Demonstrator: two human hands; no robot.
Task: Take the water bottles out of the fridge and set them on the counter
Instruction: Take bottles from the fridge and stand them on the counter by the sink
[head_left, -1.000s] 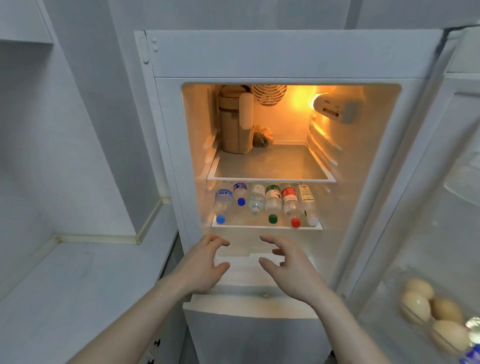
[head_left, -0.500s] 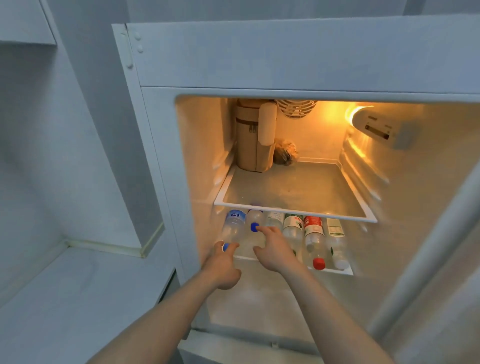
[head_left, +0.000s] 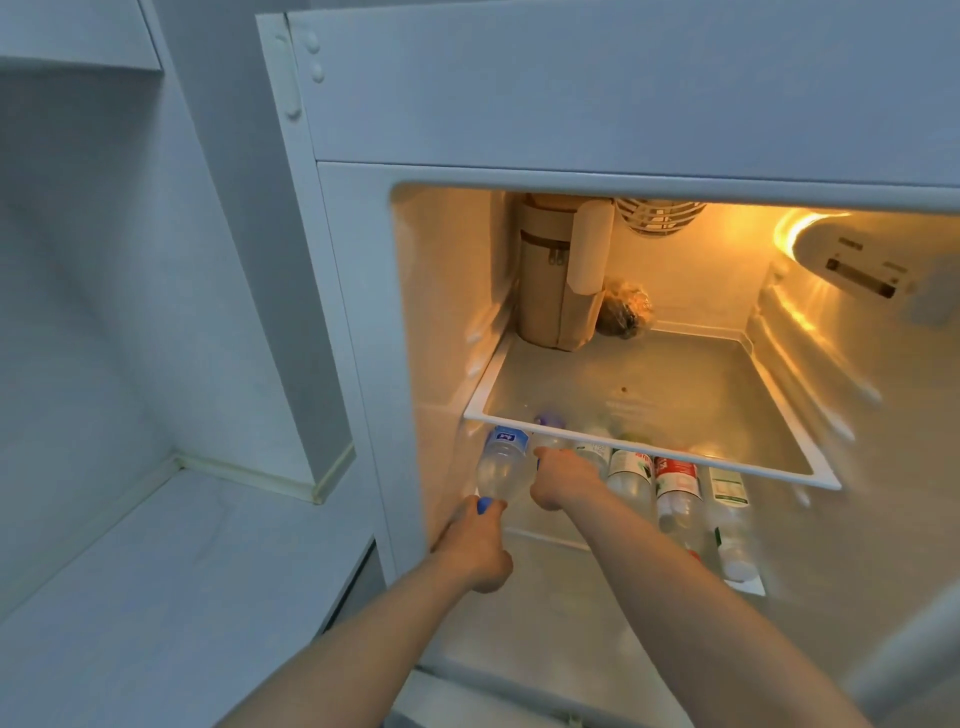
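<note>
Several clear water bottles lie side by side on the fridge's lower shelf (head_left: 748, 586), caps toward me. My left hand (head_left: 475, 545) is closed on the blue cap end of the leftmost bottle (head_left: 501, 467), which has a blue label. My right hand (head_left: 561, 475) lies over the second bottle (head_left: 548, 440), hiding most of it; its fingers curl around the bottle. To the right lie a bottle with a green label (head_left: 629, 475), one with a red label (head_left: 675, 493) and one with a white label (head_left: 730, 512).
The glass upper shelf (head_left: 649, 452) hangs just over the bottles. On it stand a tan zipped bag (head_left: 550, 280) and a dark wrapped bundle (head_left: 623, 312) at the back. The white counter (head_left: 156, 597) lies to the left of the fridge, below a wall cabinet (head_left: 72, 31).
Both hands went from in front of the fridge into the lower shelf. My left hand closed on the leftmost bottle's cap end; my right hand settled on the second bottle. The view moved closer.
</note>
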